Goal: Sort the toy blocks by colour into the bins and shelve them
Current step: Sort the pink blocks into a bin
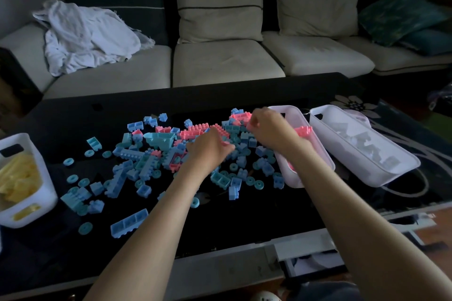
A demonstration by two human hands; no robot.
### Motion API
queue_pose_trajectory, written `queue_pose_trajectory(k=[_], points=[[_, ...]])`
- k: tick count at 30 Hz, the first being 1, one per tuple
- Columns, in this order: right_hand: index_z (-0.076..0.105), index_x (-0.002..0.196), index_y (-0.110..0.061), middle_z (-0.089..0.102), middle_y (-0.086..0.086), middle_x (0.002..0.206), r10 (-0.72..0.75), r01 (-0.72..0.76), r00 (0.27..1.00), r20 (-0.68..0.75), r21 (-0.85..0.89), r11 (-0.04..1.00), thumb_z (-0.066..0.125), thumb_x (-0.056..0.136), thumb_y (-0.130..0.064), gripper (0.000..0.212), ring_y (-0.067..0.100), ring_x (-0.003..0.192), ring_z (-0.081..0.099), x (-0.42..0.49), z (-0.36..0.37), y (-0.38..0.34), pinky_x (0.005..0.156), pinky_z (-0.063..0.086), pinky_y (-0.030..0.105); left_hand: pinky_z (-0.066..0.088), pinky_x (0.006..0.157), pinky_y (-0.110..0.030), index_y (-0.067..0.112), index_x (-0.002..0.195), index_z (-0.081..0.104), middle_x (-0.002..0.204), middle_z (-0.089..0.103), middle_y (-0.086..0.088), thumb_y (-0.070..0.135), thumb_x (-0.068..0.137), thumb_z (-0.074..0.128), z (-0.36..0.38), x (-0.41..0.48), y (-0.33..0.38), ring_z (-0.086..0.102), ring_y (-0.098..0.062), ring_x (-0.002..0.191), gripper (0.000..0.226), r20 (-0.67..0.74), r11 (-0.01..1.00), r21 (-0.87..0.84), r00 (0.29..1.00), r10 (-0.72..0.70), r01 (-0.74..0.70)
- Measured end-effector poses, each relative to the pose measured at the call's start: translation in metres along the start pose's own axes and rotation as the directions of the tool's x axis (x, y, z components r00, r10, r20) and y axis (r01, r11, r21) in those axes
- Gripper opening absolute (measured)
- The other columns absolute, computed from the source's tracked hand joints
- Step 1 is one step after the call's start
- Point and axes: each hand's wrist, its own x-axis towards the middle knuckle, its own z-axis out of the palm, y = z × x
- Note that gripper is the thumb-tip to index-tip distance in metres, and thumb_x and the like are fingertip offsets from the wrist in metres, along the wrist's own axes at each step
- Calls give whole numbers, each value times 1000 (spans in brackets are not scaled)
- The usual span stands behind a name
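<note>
Black table (244,232), blocks (146,161) central, bins (45,173) at both sides.

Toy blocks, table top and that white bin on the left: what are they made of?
The toy blocks seem plastic: smooth moulded studs, even pastel colour. The table top is probably black glass: glossy, faint reflections. The white bin looks like matte plastic, with a moulded handle slot.

black table (73,124), blocks (146,166), bins (367,154)
</note>
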Motion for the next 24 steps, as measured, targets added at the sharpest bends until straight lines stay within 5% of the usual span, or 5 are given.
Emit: queue_pose_trajectory(k=[5, 9, 12, 18, 24], points=[[61, 99, -6, 65, 8, 95, 166, -158, 967, -194, 54, 986, 54, 93, -19, 15, 23, 87, 60, -5, -39, 50, 82, 52, 39, 45, 84, -40, 16, 96, 50, 62, 46, 10, 46, 89, 58, -3, -10, 10, 45, -7, 57, 31, -35, 996, -25, 996, 84, -85], [58, 114, -24, 56, -6, 101, 294, -261, 944, 147, -209, 942, 53, 92, -37, 26, 24, 105, 50, -13, -31, 78, 86, 32, 33, 46, 64, -27, 14, 96, 53, 81, 58, 5, 36, 88, 64, 0, -10, 32, 53, -9, 65, 27, -90, 977, -148, 986, 142, -155], [44, 134, -27, 53, 6, 127, 307, -280, 940, 147, -178, 943, 50, 92, -27, 43, 33, 123, 44, -13, -26, 84, 93, 30, 42, 48, 66, -26, 13, 101, 55, 94, 59, 1, 29, 89, 63, 10, -10, 52, 57, -12, 76, 22, -130, 959, -166, 969, 209, -229], [37, 135, -14, 54, 12, 122, 196, -195, 973, -121, 22, 981, 50, 91, -7, 46, 32, 104, 57, -15, -24, 84, 85, 48, 43, 49, 78, -29, 9, 107, 55, 104, 57, -4, 24, 90, 62, 27, -4, 81, 55, -15, 87, 24, -262, 911, -198, 915, 308, -363], [39, 135, -12, 65, 12, 104, 134, -120, 980, -145, 97, 988, 44, 95, -13, 40, 22, 78, 55, -19, -28, 85, 70, 44, 32, 32, 106, -34, 15, 130, 54, 136, 48, -8, 31, 99, 45, 49, -2, 92, 42, -22, 126, 36, 14, 852, -145, 860, 511, -503]])
